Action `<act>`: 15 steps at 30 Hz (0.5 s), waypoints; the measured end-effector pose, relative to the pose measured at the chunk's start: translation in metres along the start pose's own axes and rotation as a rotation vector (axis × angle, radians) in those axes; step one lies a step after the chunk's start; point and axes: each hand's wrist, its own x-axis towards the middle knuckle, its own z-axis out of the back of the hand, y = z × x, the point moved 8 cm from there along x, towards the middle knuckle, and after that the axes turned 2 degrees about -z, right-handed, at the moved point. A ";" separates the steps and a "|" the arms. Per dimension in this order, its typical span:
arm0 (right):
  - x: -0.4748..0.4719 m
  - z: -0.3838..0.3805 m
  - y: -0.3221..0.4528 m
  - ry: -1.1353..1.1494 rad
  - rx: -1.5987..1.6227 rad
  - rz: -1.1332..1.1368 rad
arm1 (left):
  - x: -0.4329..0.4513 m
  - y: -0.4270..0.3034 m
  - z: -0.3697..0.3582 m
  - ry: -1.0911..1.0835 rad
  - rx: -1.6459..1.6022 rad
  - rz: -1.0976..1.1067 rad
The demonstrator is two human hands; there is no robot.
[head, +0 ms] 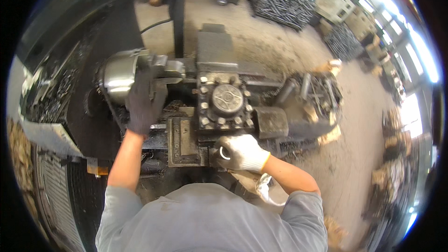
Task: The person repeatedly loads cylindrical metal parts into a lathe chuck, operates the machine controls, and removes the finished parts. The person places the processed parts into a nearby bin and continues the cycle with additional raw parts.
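Observation:
My left hand [142,106], in a dark glove, lies against the front of a lathe's steel chuck [120,73]. Its fingers are blurred and reach up among the chuck jaws [171,69]; whether they grip anything is not clear. My right hand [241,152], in a white knitted glove soiled at the fingers, is curled around a handle [225,153] at the front of the carriage. Only a pale, rounded end of that handle shows. Just beyond it stands the square tool post [227,99], with bolts around its edge and a round cap on top.
Metal chips [52,94] fill the space left of the chuck. Right of the tool post, a container [318,94] holds metal bars and loose parts. A large pile of metal parts [283,0] stands on the floor behind. A dark post [177,17] rises behind the lathe.

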 end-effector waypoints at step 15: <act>0.238 0.067 -0.142 0.216 -0.529 -0.082 | -0.441 0.169 0.133 -1.249 -0.872 1.404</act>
